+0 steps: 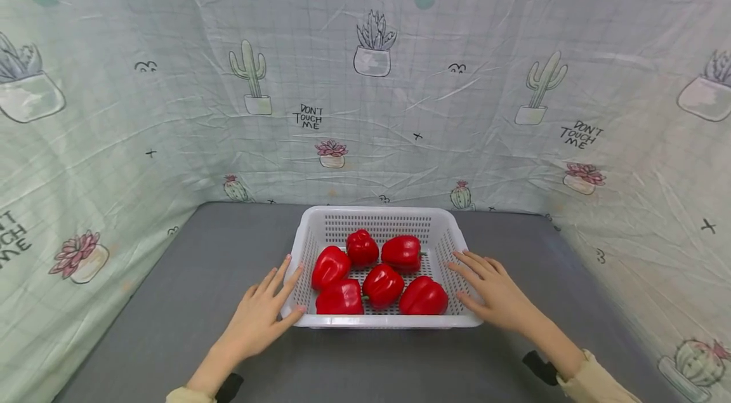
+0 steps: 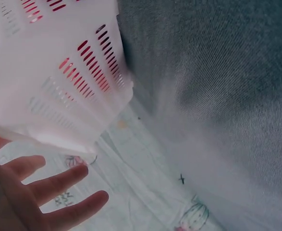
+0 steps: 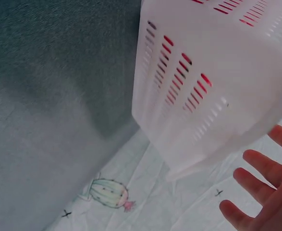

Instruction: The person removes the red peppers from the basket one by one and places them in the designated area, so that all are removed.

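Note:
A white perforated plastic basket [image 1: 394,321] stands on the grey table, holding several glossy red bell peppers [image 1: 403,253] in a loose single layer. At its left rim is my left hand [image 1: 258,313], fingers spread and fairly straight. My right hand [image 1: 495,294] lies likewise along the right rim, fingers extended. Both wrist views show the basket's slotted side walls, with red behind the slots. In the left wrist view the left hand [image 2: 44,192] has its fingers apart beside the rim; the right wrist view shows the right hand [image 3: 265,187] the same way. Neither hand curls round anything.
The grey tabletop [image 1: 394,365] extends around the basket. Pale cloth walls [image 1: 445,155] printed with cacti and lettering enclose the table at the back and on both sides; the basket's far rim stands near the back cloth. Dark bands [image 1: 539,367] sit at both wrists.

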{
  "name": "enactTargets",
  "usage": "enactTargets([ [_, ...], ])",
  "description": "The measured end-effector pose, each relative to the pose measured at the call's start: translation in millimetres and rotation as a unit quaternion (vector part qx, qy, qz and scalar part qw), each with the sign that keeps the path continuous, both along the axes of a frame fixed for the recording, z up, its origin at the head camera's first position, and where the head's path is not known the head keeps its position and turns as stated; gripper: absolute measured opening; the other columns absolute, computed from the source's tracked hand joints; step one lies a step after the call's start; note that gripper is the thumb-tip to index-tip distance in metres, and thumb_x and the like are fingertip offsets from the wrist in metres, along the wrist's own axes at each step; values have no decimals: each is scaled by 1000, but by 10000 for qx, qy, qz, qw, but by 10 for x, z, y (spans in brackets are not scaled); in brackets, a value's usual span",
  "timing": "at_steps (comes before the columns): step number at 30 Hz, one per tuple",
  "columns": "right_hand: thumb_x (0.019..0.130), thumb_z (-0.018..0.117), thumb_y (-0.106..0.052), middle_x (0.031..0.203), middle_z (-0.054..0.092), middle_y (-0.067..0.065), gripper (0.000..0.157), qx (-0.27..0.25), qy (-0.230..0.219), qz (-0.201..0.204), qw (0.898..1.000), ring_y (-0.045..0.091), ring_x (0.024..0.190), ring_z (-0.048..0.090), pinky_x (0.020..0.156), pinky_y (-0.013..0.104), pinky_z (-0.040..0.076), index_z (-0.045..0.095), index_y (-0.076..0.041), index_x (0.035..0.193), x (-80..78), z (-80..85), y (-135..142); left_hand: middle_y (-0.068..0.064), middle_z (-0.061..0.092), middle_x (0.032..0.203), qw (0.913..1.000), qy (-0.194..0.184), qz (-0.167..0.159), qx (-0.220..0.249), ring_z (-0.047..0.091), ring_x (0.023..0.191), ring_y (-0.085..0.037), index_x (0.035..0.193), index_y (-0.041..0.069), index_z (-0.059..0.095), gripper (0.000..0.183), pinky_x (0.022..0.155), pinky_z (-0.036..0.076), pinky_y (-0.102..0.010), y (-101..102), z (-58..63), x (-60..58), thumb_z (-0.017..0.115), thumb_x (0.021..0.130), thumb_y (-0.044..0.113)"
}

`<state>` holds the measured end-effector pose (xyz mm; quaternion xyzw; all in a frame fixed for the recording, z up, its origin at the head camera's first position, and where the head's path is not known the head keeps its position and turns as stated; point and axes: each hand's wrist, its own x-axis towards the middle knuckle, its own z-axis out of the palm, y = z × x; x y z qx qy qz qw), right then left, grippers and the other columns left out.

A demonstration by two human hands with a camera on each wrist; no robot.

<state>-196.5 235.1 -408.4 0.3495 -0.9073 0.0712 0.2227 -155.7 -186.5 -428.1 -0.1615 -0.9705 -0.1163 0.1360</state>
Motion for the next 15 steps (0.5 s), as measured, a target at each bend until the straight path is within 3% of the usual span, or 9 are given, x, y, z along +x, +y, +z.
enactTargets([
  [6,71,71,-34,134,46,7,63,333,-495,200,9980,25,122,41,91,48,33,48,-18,128,-75,-33,-58,-7,23,148,9999,-97,32,20,43,120,-36,141,21,28,73,84,40,-57,35,-74,-65,55,79,51],
  [15,66,72,-46,136,44,7,74,838,-859,678,9905,27,123,40,90,53,34,44,-20,131,-213,23,-104,-7,25,147,10000,-36,35,41,48,115,-32,140,16,30,74,81,44,-54,45,-109,-113,57,79,48],
])
